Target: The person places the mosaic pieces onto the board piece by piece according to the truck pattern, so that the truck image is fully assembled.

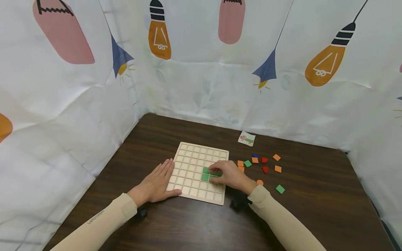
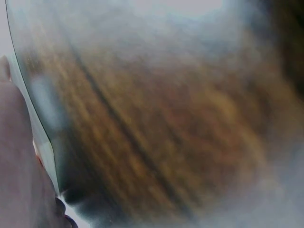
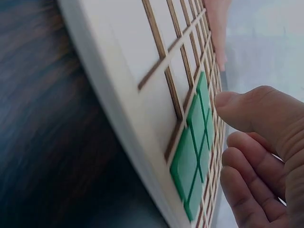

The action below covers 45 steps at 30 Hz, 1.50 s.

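A pale wooden grid board [image 1: 188, 167] lies on the dark table. My left hand [image 1: 155, 184] rests along its left edge, fingers straight and thumb spread over the near edge. Several green square tiles [image 1: 205, 177] sit side by side in cells toward the board's right side. Over them hovers my right hand [image 1: 230, 176], partly covering them in the head view. In the right wrist view, its thumb and loosely bent fingers are apart beside the green tiles [image 3: 185, 164], with nothing visible between them. Mostly blurred table fills the left wrist view.
Right of the board lie scattered loose tiles: orange squares [image 1: 277, 169], red pieces [image 1: 265, 169], a blue one [image 1: 255, 156], an orange round one [image 1: 260, 182] and green squares [image 1: 280, 189]. A small picture card [image 1: 246, 138] lies near the back edge, before a patterned curtain [image 1: 201, 94].
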Available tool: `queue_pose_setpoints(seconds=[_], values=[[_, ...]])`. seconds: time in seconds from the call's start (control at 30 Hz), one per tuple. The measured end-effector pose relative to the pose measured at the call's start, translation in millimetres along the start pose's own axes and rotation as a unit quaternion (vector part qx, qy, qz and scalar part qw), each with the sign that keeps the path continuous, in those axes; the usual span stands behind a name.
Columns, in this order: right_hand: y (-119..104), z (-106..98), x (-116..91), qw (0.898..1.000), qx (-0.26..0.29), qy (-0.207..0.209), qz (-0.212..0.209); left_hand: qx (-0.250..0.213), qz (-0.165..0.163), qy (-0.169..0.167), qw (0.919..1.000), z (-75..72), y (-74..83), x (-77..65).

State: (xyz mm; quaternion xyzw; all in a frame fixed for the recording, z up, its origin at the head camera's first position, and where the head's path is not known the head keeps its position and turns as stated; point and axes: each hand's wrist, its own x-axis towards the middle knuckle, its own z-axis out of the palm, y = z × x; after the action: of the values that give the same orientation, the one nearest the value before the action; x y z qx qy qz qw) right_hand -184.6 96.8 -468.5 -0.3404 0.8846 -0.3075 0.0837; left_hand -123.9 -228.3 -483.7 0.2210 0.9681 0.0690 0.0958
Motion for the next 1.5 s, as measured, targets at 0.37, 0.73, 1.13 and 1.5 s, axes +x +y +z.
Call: queue_pose_setpoints(seconds=[0.37,0.73,1.13,1.5], values=[[21.5,-25.3,-33.1,0.998,-0.007,0.018,0.056,-0.005,0.001,0.007,1.0000,-0.6,2.2,0.3],[44.1,-49.2,-68.0,0.994,-0.022,0.065,0.090,0.001,-0.002,0.000,1.0000,-0.1,1.3,1.9],[72.1,-72.6,-118.8,0.985,-0.036,0.100,0.138,0.014,-0.001,0.008,0.9999,0.0,-0.6,0.4],[91.7,-84.8,-154.7,0.977,-0.076,0.123,0.157,0.012,0.003,0.009,0.9999,-0.2,0.6,0.4]])
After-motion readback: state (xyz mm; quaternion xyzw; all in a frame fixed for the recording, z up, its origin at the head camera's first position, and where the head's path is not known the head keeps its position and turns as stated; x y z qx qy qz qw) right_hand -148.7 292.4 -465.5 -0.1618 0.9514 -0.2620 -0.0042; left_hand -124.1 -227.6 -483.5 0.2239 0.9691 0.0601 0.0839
